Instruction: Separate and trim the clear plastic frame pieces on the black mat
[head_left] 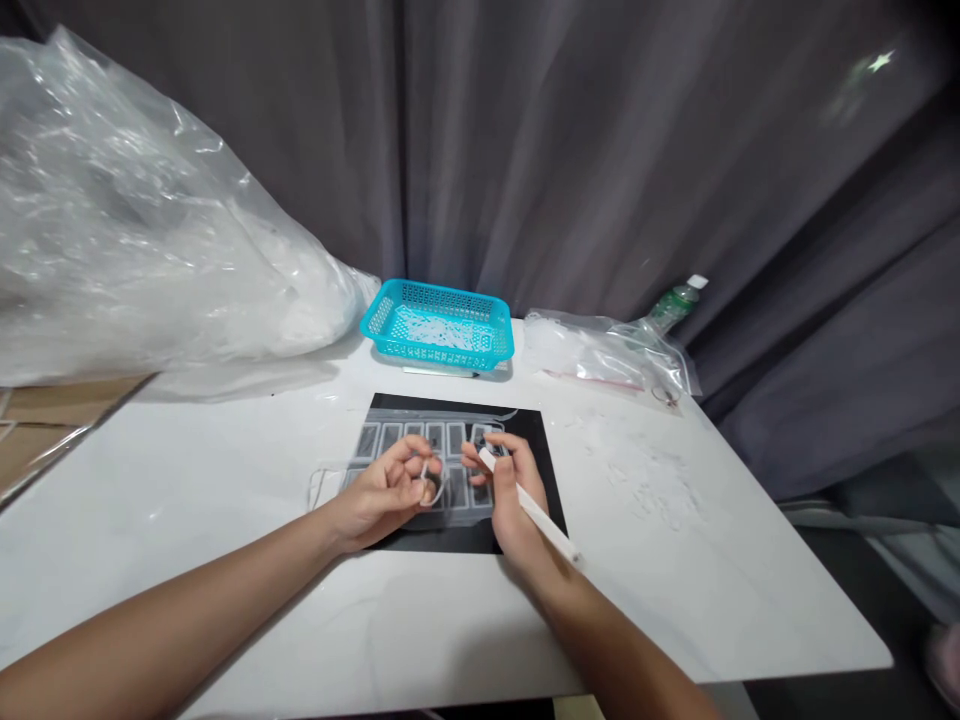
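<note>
My left hand (pixel 386 492) pinches a small clear piece (pixel 435 490) with a curved edge, above a black mat. My right hand (pixel 514 500) is closed round a white pen-like tool (pixel 546 528), which lies between thumb and fingers and slants down toward the wrist. Under both hands, on the black mat (pixel 553 480), lies a clear plastic frame (pixel 394 440) with rows of rectangular windows. Part of the frame is hidden by my hands, and one end of it sticks out past the mat's left edge.
A blue basket (pixel 375 325) with small clear pieces stands behind the mat. A large plastic bag (pixel 150 230) fills the back left, above cardboard (pixel 52 420). Small clear pieces (pixel 652 480), a flat bag (pixel 592 350) and a green bottle (pixel 675 302) are on the right.
</note>
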